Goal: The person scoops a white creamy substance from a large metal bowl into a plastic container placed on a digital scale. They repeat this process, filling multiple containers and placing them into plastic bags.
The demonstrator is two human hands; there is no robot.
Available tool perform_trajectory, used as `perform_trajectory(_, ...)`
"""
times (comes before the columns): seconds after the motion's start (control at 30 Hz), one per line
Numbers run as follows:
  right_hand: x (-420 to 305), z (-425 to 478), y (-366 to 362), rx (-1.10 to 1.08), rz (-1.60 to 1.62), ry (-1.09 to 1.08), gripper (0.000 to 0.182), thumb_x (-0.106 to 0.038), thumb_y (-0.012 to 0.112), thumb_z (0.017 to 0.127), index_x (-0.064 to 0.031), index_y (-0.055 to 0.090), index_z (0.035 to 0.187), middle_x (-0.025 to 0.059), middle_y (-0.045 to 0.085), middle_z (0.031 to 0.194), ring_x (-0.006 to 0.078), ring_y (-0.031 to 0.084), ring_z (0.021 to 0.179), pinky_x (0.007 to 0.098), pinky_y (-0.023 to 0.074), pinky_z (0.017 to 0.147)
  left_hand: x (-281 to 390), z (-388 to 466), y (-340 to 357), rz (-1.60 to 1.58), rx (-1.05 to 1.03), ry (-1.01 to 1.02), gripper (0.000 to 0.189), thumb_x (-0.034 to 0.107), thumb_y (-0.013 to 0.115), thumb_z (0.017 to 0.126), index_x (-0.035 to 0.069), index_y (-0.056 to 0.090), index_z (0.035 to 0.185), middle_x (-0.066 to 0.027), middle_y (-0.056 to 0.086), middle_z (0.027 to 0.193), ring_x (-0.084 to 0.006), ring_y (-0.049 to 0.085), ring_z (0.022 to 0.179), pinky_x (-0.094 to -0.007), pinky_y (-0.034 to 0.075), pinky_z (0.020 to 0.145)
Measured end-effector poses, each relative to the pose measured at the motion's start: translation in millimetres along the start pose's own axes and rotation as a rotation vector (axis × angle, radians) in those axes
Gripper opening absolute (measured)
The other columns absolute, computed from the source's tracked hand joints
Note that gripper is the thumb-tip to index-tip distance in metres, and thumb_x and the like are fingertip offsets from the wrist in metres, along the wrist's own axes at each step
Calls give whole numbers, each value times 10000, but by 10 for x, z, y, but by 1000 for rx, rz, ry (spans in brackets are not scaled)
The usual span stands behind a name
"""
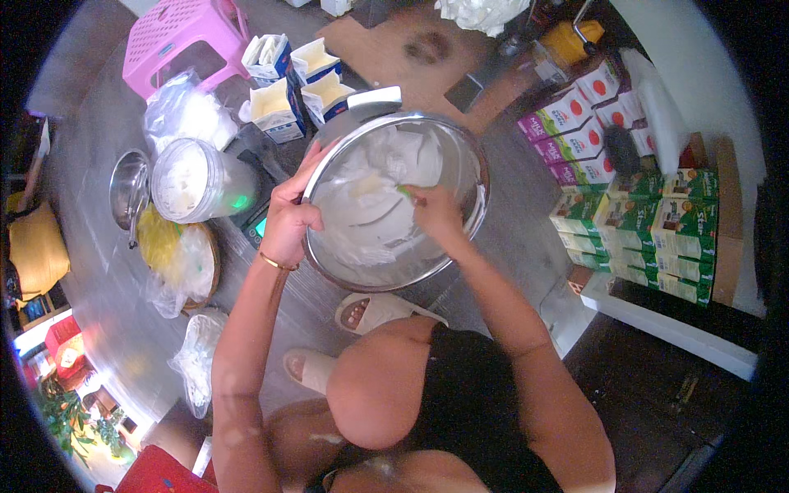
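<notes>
A large round stainless steel pot point(397, 288) is tilted in front of me, its inside coated with a white creamy substance point(370, 215). My left hand point(296, 209) grips the pot's left rim, thumb at the edge and fingers behind the wall. Inside the pot, my right hand point(436, 212) holds a small green tool point(405, 190), mostly hidden, against the white layer. A metal handle point(374, 98) sticks up at the pot's far side. Left of the pot, a clear plastic tub with white contents point(185, 179) stands near a scale with a lit green display point(261, 227).
Opened cartons point(274, 108) stand beyond the pot, near a pink plastic stool point(179, 43). A steel bowl point(128, 185) and a round basket with plastic bags point(216, 265) lie left. Stacked milk cartons point(570, 138) and green boxes point(684, 212) stand right. My sandals point(394, 308) are below the pot.
</notes>
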State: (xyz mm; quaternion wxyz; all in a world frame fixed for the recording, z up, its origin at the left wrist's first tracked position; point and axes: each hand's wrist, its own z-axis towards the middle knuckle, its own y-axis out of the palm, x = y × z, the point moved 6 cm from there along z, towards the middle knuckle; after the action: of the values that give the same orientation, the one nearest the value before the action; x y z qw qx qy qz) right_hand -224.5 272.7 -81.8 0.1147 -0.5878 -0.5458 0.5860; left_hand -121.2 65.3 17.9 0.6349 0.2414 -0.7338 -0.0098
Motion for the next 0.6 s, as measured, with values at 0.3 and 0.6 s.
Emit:
perform_trajectory(0.3,169,-564,854,-583,1320,670,516,-49,455,907,-184,413,1403,31,533,789,81,350,457,215,266,369,-81,-275,100,247,-96,187,827,-22,490,426,90,613,1235,-68,503,1378,-288,160,1430,-421,95,1158)
perform_trajectory(0.6,88,-1036,439,-519,1393,649,544,-32,436,916,-193,370,1431,17,514,801,67,352,483,193,276,377,-141,-318,42,64,80,108,829,-69,461,460,86,590,1264,-69,513,1366,-256,240,1402,-352,205,1124)
